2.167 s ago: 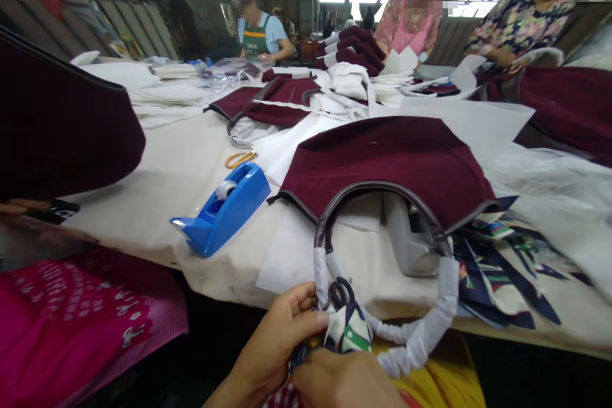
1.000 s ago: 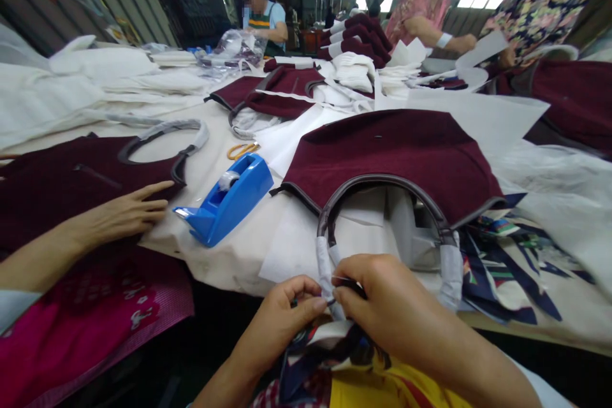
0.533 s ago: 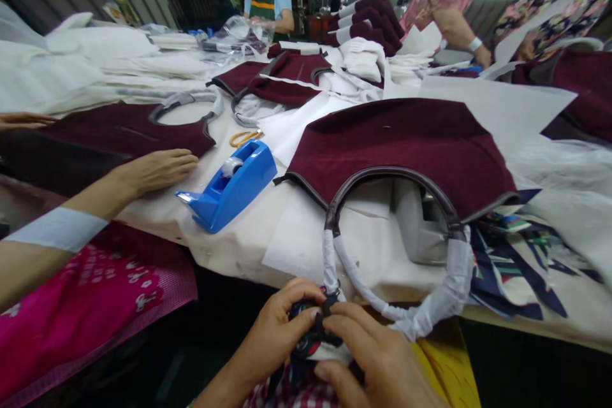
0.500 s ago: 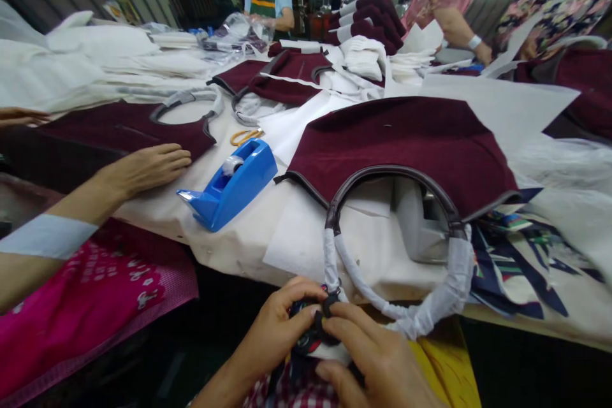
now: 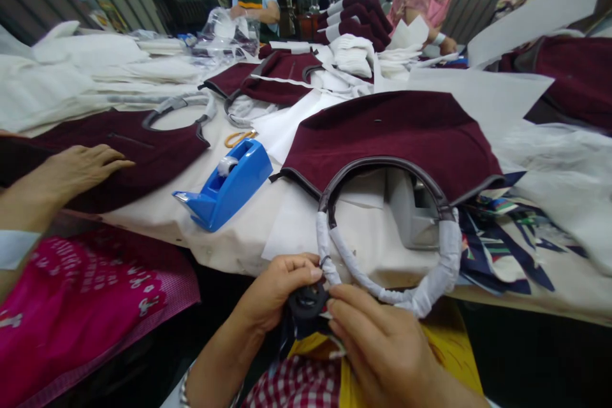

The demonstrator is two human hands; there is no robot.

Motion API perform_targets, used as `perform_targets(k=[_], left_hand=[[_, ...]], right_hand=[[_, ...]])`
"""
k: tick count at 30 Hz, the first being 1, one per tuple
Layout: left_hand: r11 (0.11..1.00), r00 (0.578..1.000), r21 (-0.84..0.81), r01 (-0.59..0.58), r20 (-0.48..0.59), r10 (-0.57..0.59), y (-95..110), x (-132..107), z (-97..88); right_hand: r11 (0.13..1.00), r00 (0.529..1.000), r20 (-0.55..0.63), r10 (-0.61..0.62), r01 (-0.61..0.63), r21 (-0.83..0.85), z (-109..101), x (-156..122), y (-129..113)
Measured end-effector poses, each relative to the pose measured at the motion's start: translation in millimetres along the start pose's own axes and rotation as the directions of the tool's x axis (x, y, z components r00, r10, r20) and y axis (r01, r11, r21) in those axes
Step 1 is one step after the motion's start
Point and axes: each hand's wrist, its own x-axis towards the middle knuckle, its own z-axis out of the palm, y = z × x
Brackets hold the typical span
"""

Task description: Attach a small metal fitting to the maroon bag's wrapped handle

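Note:
At the table's near edge, my left hand (image 5: pixel 275 290) pinches a round black ring-shaped piece (image 5: pixel 307 300) between thumb and fingers. My right hand (image 5: pixel 382 338) closes on the same piece from the other side. Dark cloth hangs beneath it, partly hidden by my fingers. Just above my hands is the left side of a bag handle (image 5: pixel 449 261) wrapped in white paper. That handle belongs to a maroon bag (image 5: pixel 392 127) with dark trim, lying flat on the table. A thin dark loop circles the wrapping near my left fingertips.
Left of the bag stand a blue tape dispenser (image 5: pixel 229 185) and orange-handled scissors (image 5: pixel 239 138). A grey dispenser (image 5: pixel 414 210) shows through the handle. Patterned scarves (image 5: pixel 502 242) lie right. A co-worker's hand (image 5: pixel 86 169) rests on another maroon bag (image 5: pixel 162 166). Other people work behind.
My hands have risen slightly, and the black piece now faces up more openly between them. The co-worker's hand at left has slid leftward over its bag. The view has shifted a little.

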Motion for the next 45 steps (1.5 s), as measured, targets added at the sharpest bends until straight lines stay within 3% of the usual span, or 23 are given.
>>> perform_targets(k=[2,4,9,12,16,20,23,26,31,33,38,43,45], left_hand=[[0.994,0.994,-0.085,0.063,0.098,-0.055,0,-2,-3.8],[0.985,0.982,-0.121,0.125,0.156,-0.106,-5,-3,-5.5],[0.989,0.98,-0.112,0.101,0.185,-0.079,-21,-1,-4.8],[0.993,0.978,-0.087,0.082,0.201,-0.063,-25,1,-4.2],[1.0,0.99,0.016,0.018,0.14,-0.021,-28,2,-0.5],[0.99,0.992,-0.104,0.099,0.089,-0.09,-37,5,5.6],[0.983,0.992,-0.135,0.123,0.046,-0.118,-40,7,7.0],[0.985,0.992,-0.129,0.115,0.067,-0.107,-39,9,6.2],[0.977,0.987,-0.166,0.136,0.106,-0.12,-35,7,5.6],[0.974,0.986,-0.175,0.142,0.11,-0.124,-34,5,4.9],[0.986,0.99,-0.119,0.116,0.094,-0.105,-36,-2,2.5],[0.997,0.999,0.067,0.03,0.043,-0.033,-35,-6,5.7],[0.99,1.0,0.14,0.011,0.026,-0.015,-33,-8,7.7]], right_hand=[[0.971,0.978,0.04,0.205,-0.208,0.118,-3,0,4],[0.918,0.933,0.141,0.33,-0.352,0.183,-3,1,10],[0.801,0.886,0.182,0.425,-0.462,0.38,6,8,23],[0.762,0.88,0.223,0.419,-0.474,0.441,8,10,25],[0.776,0.894,0.27,0.356,-0.444,0.448,11,7,23],[0.791,0.892,0.342,0.295,-0.429,0.436,14,3,24],[0.762,0.889,0.295,0.35,-0.453,0.463,11,3,28],[0.739,0.85,0.217,0.48,-0.525,0.422,3,3,30],[0.764,0.776,0.396,0.491,-0.602,0.233,-12,3,25],[0.807,0.781,0.421,0.46,-0.566,0.169,-13,2,24],[0.912,0.845,0.396,0.36,-0.408,0.041,-9,3,23],[0.89,0.812,0.391,0.434,-0.455,-0.042,-9,9,19],[0.896,0.835,0.357,0.418,-0.443,-0.014,-8,10,19]])
